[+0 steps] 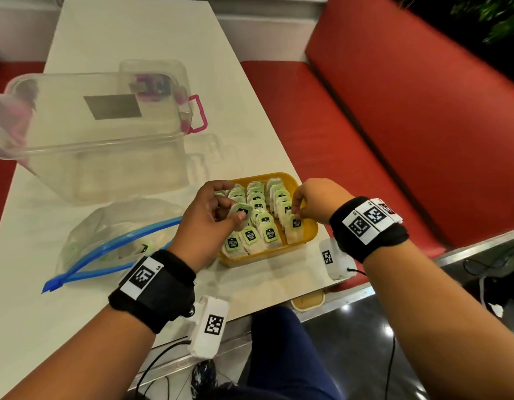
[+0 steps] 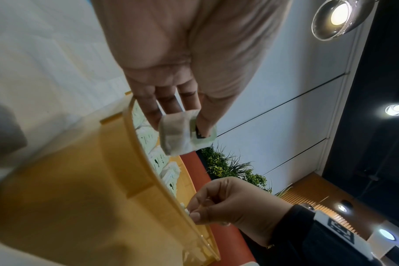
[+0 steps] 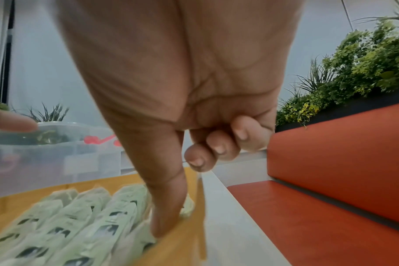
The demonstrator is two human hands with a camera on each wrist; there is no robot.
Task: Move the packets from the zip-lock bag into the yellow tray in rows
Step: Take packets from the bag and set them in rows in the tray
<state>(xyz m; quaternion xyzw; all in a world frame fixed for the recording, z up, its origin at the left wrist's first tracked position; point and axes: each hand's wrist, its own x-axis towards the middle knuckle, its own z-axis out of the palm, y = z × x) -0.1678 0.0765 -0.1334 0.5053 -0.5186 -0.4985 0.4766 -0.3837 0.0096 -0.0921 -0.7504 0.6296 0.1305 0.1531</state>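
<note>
The yellow tray (image 1: 267, 254) stands near the table's front right edge and holds pale green packets (image 1: 258, 209) standing in three rows. Over the tray's left side, my left hand (image 1: 231, 210) pinches one packet (image 1: 245, 210) between thumb and fingers; the left wrist view shows that packet (image 2: 178, 138) clear of the tray (image 2: 91, 180). My right hand (image 1: 296, 214) pinches the top of the front packet (image 1: 295, 227) in the right row. The right wrist view shows my right hand (image 3: 169, 221) pointing down among the packets (image 3: 91, 216). The zip-lock bag (image 1: 106, 241) lies open to the left.
A large clear plastic box (image 1: 91, 131) with a pink latch stands behind the bag. A red bench (image 1: 394, 116) runs along the table's right edge, close to the tray. The white table (image 1: 134, 33) stretches away beyond the box.
</note>
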